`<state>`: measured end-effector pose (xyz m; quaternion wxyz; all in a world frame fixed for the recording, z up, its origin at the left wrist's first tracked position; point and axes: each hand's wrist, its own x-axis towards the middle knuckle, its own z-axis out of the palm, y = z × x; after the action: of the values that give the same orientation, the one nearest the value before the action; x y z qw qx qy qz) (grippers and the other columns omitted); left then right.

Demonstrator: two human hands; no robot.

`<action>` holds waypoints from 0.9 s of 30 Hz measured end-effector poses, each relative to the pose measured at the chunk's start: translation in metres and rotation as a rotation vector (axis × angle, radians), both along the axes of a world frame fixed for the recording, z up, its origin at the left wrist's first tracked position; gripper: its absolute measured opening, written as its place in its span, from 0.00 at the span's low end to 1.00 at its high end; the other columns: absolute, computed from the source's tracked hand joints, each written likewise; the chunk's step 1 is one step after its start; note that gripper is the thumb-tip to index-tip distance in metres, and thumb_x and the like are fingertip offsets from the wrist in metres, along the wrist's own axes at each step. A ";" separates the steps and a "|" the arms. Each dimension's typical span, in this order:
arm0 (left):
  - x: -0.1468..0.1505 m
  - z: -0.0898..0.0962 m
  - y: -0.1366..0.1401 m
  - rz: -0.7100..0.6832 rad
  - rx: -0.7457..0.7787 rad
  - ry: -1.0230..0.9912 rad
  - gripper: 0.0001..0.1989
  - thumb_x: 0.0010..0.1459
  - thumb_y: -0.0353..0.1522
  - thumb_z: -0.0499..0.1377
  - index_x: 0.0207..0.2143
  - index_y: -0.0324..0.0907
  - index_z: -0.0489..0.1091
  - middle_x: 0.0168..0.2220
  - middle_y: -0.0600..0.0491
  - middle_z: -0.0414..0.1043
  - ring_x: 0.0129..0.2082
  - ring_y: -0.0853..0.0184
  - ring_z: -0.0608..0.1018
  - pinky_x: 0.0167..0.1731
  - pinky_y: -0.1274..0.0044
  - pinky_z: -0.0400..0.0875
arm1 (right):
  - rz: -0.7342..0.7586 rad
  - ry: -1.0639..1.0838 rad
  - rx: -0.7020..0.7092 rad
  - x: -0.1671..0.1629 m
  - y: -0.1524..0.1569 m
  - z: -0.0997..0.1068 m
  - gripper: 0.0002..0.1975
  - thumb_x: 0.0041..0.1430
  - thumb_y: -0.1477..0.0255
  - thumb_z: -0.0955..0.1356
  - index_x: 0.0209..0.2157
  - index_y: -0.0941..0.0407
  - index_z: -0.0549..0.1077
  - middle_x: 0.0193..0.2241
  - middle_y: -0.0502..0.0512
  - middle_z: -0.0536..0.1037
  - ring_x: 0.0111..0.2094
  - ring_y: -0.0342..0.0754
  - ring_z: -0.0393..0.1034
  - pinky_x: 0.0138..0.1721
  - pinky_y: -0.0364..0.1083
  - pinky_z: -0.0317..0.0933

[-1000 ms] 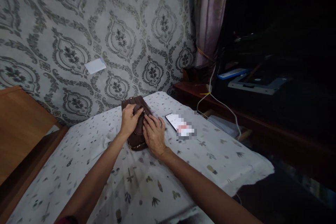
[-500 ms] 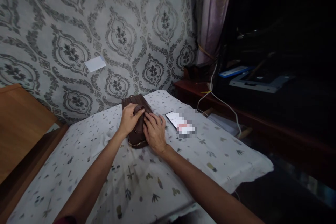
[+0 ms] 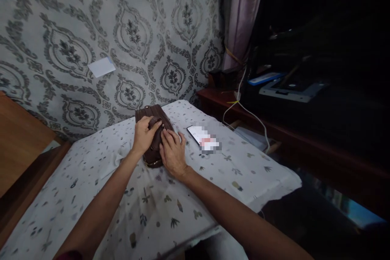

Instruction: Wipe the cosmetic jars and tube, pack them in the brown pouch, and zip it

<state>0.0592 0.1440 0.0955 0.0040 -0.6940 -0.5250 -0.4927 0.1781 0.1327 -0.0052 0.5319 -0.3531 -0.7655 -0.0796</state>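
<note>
A brown handbag [image 3: 152, 157] with a pleated top and a gold-coloured zip along its near end lies on the printed cloth. My left hand [image 3: 143, 135] is closed on a raised, strap-like part of the bag, thumb and fingers pinching it. On the bag's right side rests my right hand [image 3: 173, 150], its fingers bent together against the brown material near a small metal fitting. What lies under the right fingertips is hidden. Just right of that hand is a phone [image 3: 199, 135] with a lit, partly blurred screen.
The white patterned cloth [image 3: 170, 219] covers the table. A white crumpled piece [image 3: 117, 156] lies left of the bag. At right, a white cable [image 3: 256, 118] hangs by a dark red shelf [image 3: 210, 95]. A brown wooden panel [image 3: 21, 138] stands at left.
The whole view has shifted slightly. The left thumb has moved a little on the raised part, and a small metal fitting now shows beside the right fingertips. Both hands stay on the handbag.
</note>
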 end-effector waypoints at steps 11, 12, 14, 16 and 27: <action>-0.005 0.000 -0.003 -0.025 -0.020 0.106 0.08 0.59 0.35 0.62 0.29 0.41 0.76 0.29 0.52 0.74 0.33 0.65 0.74 0.36 0.75 0.68 | 0.012 0.013 0.009 -0.001 0.004 -0.003 0.21 0.68 0.74 0.60 0.60 0.61 0.67 0.55 0.65 0.75 0.58 0.57 0.61 0.62 0.62 0.47; -0.006 0.000 -0.004 -0.030 -0.022 0.118 0.08 0.60 0.34 0.62 0.30 0.41 0.76 0.30 0.52 0.74 0.34 0.65 0.75 0.38 0.74 0.68 | 0.012 0.011 0.007 -0.001 0.004 -0.003 0.21 0.68 0.74 0.60 0.59 0.61 0.68 0.55 0.64 0.75 0.58 0.57 0.61 0.62 0.62 0.47; -0.005 0.001 -0.005 -0.039 -0.013 0.127 0.07 0.60 0.33 0.62 0.30 0.41 0.76 0.31 0.51 0.76 0.35 0.64 0.75 0.39 0.73 0.69 | 0.010 0.010 0.009 -0.001 0.004 -0.001 0.20 0.68 0.75 0.60 0.58 0.61 0.69 0.55 0.64 0.75 0.58 0.56 0.61 0.61 0.61 0.48; -0.003 0.001 -0.005 -0.036 0.006 0.114 0.06 0.59 0.32 0.62 0.29 0.41 0.75 0.31 0.52 0.76 0.36 0.64 0.74 0.40 0.74 0.68 | 0.007 0.013 0.011 0.000 0.003 0.001 0.19 0.68 0.75 0.60 0.57 0.62 0.69 0.54 0.65 0.75 0.57 0.57 0.61 0.61 0.61 0.48; -0.001 0.002 -0.003 -0.015 -0.021 0.052 0.08 0.59 0.30 0.62 0.26 0.41 0.72 0.27 0.55 0.73 0.31 0.67 0.73 0.35 0.76 0.65 | 0.041 -0.023 -0.032 0.009 -0.016 0.003 0.17 0.67 0.74 0.61 0.55 0.61 0.71 0.52 0.64 0.76 0.55 0.56 0.63 0.61 0.61 0.50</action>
<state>0.0580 0.1406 0.0973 0.0066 -0.7105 -0.5247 -0.4688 0.1871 0.1162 -0.0026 0.5191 -0.3447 -0.7798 -0.0604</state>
